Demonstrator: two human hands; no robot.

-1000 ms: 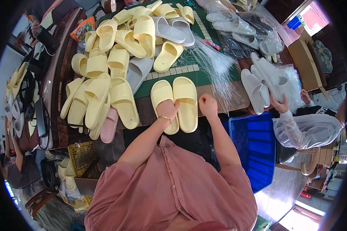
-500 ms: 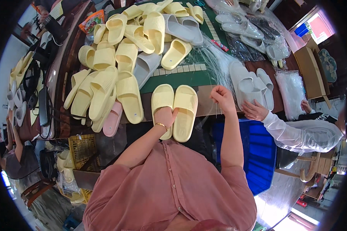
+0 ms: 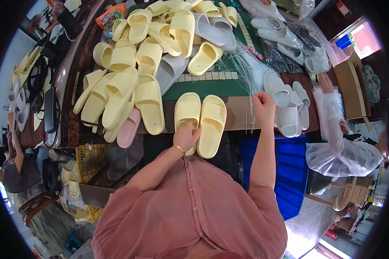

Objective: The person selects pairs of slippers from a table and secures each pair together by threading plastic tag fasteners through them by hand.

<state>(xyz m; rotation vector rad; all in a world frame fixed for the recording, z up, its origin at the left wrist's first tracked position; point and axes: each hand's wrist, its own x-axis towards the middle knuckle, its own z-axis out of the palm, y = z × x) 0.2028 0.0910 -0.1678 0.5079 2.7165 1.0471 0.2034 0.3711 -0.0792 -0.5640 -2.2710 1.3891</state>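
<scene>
Two pale yellow slippers lie side by side at the table's front edge, toes pointing away from me. My left hand (image 3: 186, 137) grips the left yellow slipper (image 3: 187, 106) at the strap's rear edge, its fingertips partly hidden there. The right yellow slipper (image 3: 212, 125) touches it, with no hand on it. To the right, my right hand (image 3: 264, 108) is raised with thumb and fingers pinched together. It appears to hold thin clear plastic strands (image 3: 249, 72), which fan across the table and hang over its edge beside that hand.
A heap of yellow slippers (image 3: 124, 88) with some grey ones covers the left side; a pink slipper (image 3: 129, 128) lies below it. Grey slippers (image 3: 287, 116) stand at right, near a co-worker's sleeve (image 3: 338, 125) and plastic bags (image 3: 322, 108). A blue bin (image 3: 285, 172) stands below the table.
My right hand has moved right, toward the grey slippers. My left hand has drawn back a little from under the strap. The co-worker's hand has left the grey slippers and reaches farther back.
</scene>
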